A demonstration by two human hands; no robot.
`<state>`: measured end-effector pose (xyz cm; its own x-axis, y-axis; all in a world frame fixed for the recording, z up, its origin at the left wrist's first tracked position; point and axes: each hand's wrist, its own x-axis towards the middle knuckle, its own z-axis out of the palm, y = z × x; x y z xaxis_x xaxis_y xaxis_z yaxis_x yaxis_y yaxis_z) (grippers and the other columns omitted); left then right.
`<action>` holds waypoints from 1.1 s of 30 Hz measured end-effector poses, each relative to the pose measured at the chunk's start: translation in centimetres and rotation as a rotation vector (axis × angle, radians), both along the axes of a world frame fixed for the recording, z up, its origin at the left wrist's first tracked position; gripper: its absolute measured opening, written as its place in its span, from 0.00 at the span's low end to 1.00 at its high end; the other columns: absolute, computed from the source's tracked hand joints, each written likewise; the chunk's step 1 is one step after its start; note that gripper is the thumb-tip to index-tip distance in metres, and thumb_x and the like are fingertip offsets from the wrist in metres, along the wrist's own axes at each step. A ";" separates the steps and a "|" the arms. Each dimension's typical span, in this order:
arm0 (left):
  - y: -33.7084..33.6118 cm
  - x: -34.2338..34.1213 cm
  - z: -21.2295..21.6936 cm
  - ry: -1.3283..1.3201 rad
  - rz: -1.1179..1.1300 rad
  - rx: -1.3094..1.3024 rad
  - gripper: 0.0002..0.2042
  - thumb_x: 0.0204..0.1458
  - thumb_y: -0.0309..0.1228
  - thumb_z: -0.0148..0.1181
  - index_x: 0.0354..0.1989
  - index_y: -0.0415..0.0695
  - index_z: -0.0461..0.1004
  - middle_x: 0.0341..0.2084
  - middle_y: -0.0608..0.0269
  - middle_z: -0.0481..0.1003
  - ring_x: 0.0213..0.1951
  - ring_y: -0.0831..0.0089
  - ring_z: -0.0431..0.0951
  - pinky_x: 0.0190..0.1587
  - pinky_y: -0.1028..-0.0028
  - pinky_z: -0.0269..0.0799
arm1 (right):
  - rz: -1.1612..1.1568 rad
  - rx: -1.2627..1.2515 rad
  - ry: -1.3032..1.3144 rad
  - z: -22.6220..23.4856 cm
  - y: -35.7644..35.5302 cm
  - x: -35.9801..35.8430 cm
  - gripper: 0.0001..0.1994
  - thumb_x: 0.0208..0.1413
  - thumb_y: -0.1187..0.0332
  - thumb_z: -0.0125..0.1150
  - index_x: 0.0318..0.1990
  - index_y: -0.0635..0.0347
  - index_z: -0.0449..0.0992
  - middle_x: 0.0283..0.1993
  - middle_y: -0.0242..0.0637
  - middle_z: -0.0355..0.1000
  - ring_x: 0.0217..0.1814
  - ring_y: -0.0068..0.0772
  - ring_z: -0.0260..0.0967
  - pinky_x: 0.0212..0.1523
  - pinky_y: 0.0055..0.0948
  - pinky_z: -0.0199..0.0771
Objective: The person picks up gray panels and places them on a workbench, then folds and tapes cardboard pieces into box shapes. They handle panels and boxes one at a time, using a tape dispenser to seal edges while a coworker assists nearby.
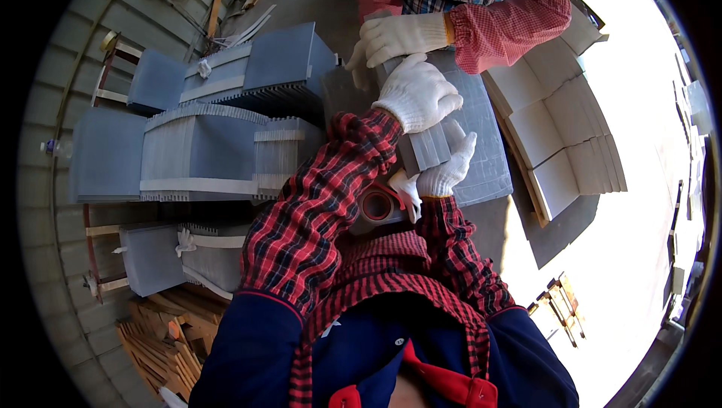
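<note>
My L hand (pixel 418 95) overlaps grey strips (pixel 429 148), R hand (pixel 449 167) alongside; can't tell if either's clamped. Uneven push might skew 'em.

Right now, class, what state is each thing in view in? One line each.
Left hand: white-gloved, laid over grey strips.
Right hand: white-gloved, beside the strips' near end.
Grey strips: bunched together.
Red-rimmed roll: open centre facing up.
Co-worker's hand: white-gloved.
Middle left stack: bound with pale bands.
Light boards at right: stacked, edges stepped.
</note>
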<state>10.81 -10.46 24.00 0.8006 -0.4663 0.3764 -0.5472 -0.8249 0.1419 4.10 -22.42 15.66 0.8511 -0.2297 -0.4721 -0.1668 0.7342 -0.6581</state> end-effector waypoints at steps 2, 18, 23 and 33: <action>-0.2 -0.2 -0.1 0.033 -0.007 -0.028 0.12 0.59 0.41 0.53 0.34 0.57 0.85 0.32 0.70 0.82 0.41 0.67 0.79 0.56 0.63 0.64 | -0.014 0.040 0.068 2.1 0.4 -0.3 0.33 0.69 0.42 0.45 0.59 0.68 0.72 0.56 0.45 0.73 0.56 0.42 0.70 0.61 0.41 0.67; -1.7 -1.4 0.5 -0.467 0.296 -0.117 0.09 0.53 0.34 0.62 0.39 0.46 0.81 0.42 0.62 0.80 0.52 0.58 0.75 0.55 0.62 0.69 | 0.078 -0.610 -0.374 2.6 -1.3 -0.7 0.19 0.72 0.60 0.44 0.50 0.64 0.79 0.51 0.41 0.77 0.54 0.37 0.72 0.59 0.37 0.66; -2.6 -8.0 -4.0 -0.292 0.543 -0.567 0.20 0.66 0.40 0.53 0.62 0.45 0.70 0.63 0.46 0.67 0.61 0.46 0.69 0.64 0.57 0.64 | 0.358 -0.496 -0.264 -5.4 -13.5 -4.4 0.20 0.71 0.57 0.48 0.54 0.65 0.78 0.52 0.39 0.77 0.55 0.33 0.72 0.61 0.34 0.67; -4.8 -28.7 -16.0 0.750 0.724 -0.448 0.23 0.62 0.47 0.53 0.58 0.43 0.74 0.59 0.51 0.72 0.62 0.56 0.70 0.64 0.63 0.65 | 1.064 -1.608 -0.379 -12.4 -18.6 -13.3 0.21 0.52 0.44 0.65 0.51 0.38 0.81 0.68 0.49 0.63 0.60 0.61 0.69 0.56 0.51 0.74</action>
<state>-17.87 -15.31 8.01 0.9211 0.2540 -0.2951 0.3852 -0.7052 0.5953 -9.17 -41.02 3.26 0.9002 0.3995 -0.1734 0.2238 -0.7660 -0.6026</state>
